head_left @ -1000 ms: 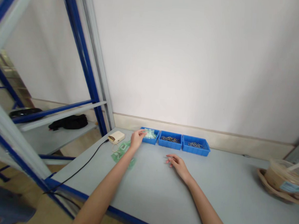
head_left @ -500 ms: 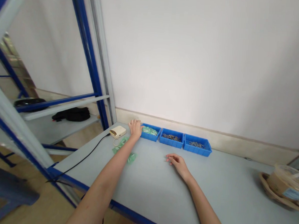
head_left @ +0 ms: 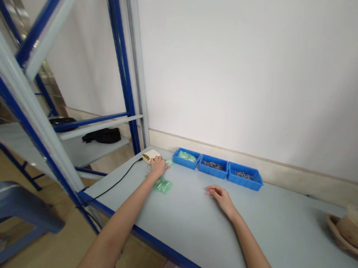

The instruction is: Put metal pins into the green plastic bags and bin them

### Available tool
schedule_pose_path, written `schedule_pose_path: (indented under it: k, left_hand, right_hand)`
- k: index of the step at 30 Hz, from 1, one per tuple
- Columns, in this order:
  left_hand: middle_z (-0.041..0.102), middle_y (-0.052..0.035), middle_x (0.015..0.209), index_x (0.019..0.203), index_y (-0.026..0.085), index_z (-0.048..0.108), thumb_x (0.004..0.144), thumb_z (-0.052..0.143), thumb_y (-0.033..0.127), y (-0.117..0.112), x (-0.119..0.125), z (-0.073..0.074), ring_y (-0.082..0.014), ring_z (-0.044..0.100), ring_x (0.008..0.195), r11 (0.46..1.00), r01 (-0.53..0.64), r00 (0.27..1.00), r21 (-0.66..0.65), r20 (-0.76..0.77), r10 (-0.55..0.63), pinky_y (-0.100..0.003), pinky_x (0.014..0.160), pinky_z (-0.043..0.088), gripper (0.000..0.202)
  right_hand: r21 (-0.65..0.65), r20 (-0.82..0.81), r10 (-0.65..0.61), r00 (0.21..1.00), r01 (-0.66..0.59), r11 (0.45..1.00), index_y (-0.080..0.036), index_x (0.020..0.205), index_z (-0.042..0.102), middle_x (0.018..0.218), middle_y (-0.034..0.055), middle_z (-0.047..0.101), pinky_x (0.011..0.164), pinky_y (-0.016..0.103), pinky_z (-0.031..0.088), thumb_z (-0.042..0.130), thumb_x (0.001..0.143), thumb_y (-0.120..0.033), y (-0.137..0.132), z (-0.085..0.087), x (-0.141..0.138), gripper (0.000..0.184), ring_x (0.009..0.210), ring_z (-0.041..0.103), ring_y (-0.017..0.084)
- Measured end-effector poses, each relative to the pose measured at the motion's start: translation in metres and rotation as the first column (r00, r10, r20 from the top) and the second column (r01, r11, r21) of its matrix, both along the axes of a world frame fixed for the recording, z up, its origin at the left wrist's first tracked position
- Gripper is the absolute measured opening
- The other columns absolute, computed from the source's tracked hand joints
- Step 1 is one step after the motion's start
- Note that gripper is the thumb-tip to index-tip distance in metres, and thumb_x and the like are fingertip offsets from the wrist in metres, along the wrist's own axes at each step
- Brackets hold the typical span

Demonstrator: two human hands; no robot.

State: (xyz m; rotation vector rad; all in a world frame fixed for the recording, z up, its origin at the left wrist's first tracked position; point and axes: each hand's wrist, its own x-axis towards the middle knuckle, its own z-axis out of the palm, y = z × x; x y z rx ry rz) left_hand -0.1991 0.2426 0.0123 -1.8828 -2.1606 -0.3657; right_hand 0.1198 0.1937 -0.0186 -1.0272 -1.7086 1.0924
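My left hand [head_left: 159, 166] is at the table's far left, beside a cream-coloured box-shaped device [head_left: 151, 155] with a black cable. Its fingers are closed on a small green plastic packet [head_left: 169, 162], which shows past the thumb side. More green packets [head_left: 163, 185] lie on the table under and beside my left wrist. My right hand [head_left: 220, 194] rests over the middle of the table, fingers curled and fingertips together; what they hold, if anything, is too small to name. In front of it are a blue bin of green packets [head_left: 186, 156] and two blue bins with small metal pieces [head_left: 212, 165] [head_left: 243, 175].
The grey table [head_left: 191, 223] meets a white wall behind the bins. A blue and grey metal frame [head_left: 123, 58] rises at the left. The black cable [head_left: 118, 183] runs off the left edge. A tub in a brown dish [head_left: 342, 233] stands at far right; a blue stool [head_left: 19, 209] is lower left.
My left hand has moved left and nearer from beside the green-packet bin towards the cream device, with a green packet now showing at it. My right hand keeps its pose. The view has shifted left.
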Motion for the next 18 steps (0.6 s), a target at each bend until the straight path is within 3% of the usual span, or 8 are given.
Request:
schedule_pose_path:
  k: [5, 10, 13, 16, 18]
  left_hand:
    - [0.062, -0.0090, 0.096, 0.101, 0.019, 0.059, 0.075, 0.061, 0.033, -0.007, 0.008, 0.016, -0.0255, 0.052, 0.096, 0.996, 0.061, 0.991, 0.060, 0.112, -0.067, -0.031, 0.078, 0.035, 0.029]
    - [0.065, -0.0048, 0.086, 0.097, 0.021, 0.062, 0.073, 0.062, 0.032, -0.038, 0.034, 0.032, -0.0220, 0.058, 0.086, 0.968, 0.130, 0.943, 0.217, 0.274, -0.188, -0.027, 0.074, 0.037, 0.026]
    - [0.067, -0.0003, 0.078, 0.094, 0.023, 0.064, 0.068, 0.066, 0.031, -0.053, 0.067, 0.032, -0.0168, 0.060, 0.073, 0.917, 0.340, 0.812, 0.207, 0.428, -0.398, -0.023, 0.067, 0.039, 0.027]
    - [0.067, 0.0003, 0.074, 0.086, 0.022, 0.069, 0.062, 0.070, 0.028, -0.057, 0.108, 0.022, -0.0154, 0.059, 0.066, 0.799, 0.570, 0.640, 0.192, 0.504, -0.579, -0.023, 0.064, 0.040, 0.024]
    - [0.067, -0.0006, 0.072, 0.081, 0.021, 0.069, 0.060, 0.071, 0.028, -0.054, 0.135, 0.010, -0.0158, 0.059, 0.065, 0.728, 0.653, 0.517, 0.208, 0.580, -0.629, -0.023, 0.062, 0.042, 0.022]
  right_hand:
    - [0.006, -0.001, 0.031, 1.000, -0.031, 1.000, -0.014, 0.087, 0.064, 0.076, 0.0082, 0.066, 0.067, 0.031, 0.045, 0.056, 0.070, -0.047, 0.002, -0.001, 0.001, 0.038, 0.074, 0.058, 0.019]
    - [0.037, 0.033, 0.041, 0.999, -0.042, 0.998, -0.014, 0.089, 0.064, 0.081, 0.0080, 0.067, 0.070, 0.031, 0.044, 0.054, 0.073, -0.043, 0.000, -0.001, 0.001, 0.035, 0.076, 0.058, 0.019]
    - [0.075, 0.041, -0.011, 0.999, 0.008, 0.997, -0.015, 0.096, 0.063, 0.090, 0.0074, 0.066, 0.075, 0.032, 0.044, 0.055, 0.073, -0.041, -0.005, 0.002, -0.001, 0.036, 0.080, 0.058, 0.018]
    - [0.124, -0.006, -0.038, 0.999, 0.039, 0.992, -0.015, 0.105, 0.060, 0.099, 0.0072, 0.064, 0.077, 0.032, 0.043, 0.060, 0.070, -0.039, -0.009, 0.007, -0.002, 0.042, 0.081, 0.058, 0.018]
    - [0.127, -0.054, -0.055, 0.997, 0.062, 0.990, -0.014, 0.099, 0.062, 0.095, 0.0076, 0.065, 0.076, 0.033, 0.044, 0.060, 0.069, -0.038, -0.009, 0.009, 0.002, 0.039, 0.079, 0.058, 0.018]
